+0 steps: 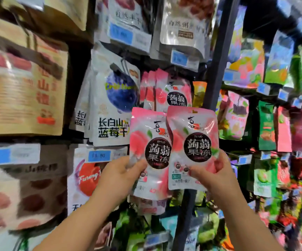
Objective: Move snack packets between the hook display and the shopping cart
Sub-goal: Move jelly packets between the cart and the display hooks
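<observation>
The left grip [123, 171] is clamped on one pink packet [149, 142], the right grip [215, 171] on a second packet [191, 142], both low down, probably leaving their tops free for hooking among the hanging packets [172, 91] at 12 o'clock.

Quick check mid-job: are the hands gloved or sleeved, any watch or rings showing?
No. The left hand and right hand are bare, ungloved. Both forearms are uncovered down to the frame's edge: no sleeves, watch or bracelet. No rings on the fingers that show.
</observation>
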Motion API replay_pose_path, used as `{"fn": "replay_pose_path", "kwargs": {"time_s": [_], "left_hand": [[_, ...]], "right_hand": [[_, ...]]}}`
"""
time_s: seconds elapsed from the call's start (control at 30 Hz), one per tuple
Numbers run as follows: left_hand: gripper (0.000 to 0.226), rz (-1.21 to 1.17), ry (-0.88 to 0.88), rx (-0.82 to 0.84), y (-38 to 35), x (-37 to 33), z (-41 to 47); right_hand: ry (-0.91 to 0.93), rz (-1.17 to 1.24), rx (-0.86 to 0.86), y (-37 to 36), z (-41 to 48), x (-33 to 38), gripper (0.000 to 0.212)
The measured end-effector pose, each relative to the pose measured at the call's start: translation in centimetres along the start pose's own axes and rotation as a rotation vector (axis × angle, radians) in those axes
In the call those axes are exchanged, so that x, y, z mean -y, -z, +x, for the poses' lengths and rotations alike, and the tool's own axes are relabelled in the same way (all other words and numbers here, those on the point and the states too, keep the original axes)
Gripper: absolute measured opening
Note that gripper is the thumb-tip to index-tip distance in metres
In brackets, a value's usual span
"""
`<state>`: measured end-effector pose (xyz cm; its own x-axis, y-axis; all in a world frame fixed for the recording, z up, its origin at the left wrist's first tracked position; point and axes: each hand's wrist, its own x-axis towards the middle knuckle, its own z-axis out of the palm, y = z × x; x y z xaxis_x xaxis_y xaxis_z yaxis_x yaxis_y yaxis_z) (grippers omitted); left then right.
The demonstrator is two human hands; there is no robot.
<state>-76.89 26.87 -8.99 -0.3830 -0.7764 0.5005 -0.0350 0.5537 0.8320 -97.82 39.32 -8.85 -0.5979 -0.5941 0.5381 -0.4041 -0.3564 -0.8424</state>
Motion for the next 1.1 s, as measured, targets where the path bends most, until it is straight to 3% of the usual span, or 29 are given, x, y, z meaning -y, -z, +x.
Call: {"fn": "replay_pose_path", "kwargs": {"time_s": [0.2,0.37,0.47,0.67,0.83,1.1], "left_hand": [[0.052,-0.074,0.017,-0.085,0.6,-1.4,0.2],[0.028,-0.112,0.028,-0.128,1.6,-2.0,0.6],[0.024,-0.142,0.036,-0.151,2.1,-2.4,1.0],[0.041,-0.140,0.032,-0.181,2.8,-2.9,2.4],[0.027,-0.173,0.026,-0.218,3.3,-3.2,2.5],[0.027,-0.185,0.031,-0.219,3.5,-3.5,2.3]], "right_hand": [[0.120,0.083,0.011,-0.8,3.5,3.4,0.082],[0.134,0.080,0.065,-0.9,7.0,5.2,0.115],[0.146,0.067,0.095,-1.4,8.7,6.0,0.121],[0.169,0.063,0.121,-2.1,11.2,7.1,0.103],[0.149,-0.023,0.104,-2.1,12.3,7.8,0.094],[0.042,0.000,0.165,-1.8,12.9,8.6,0.084]]}}
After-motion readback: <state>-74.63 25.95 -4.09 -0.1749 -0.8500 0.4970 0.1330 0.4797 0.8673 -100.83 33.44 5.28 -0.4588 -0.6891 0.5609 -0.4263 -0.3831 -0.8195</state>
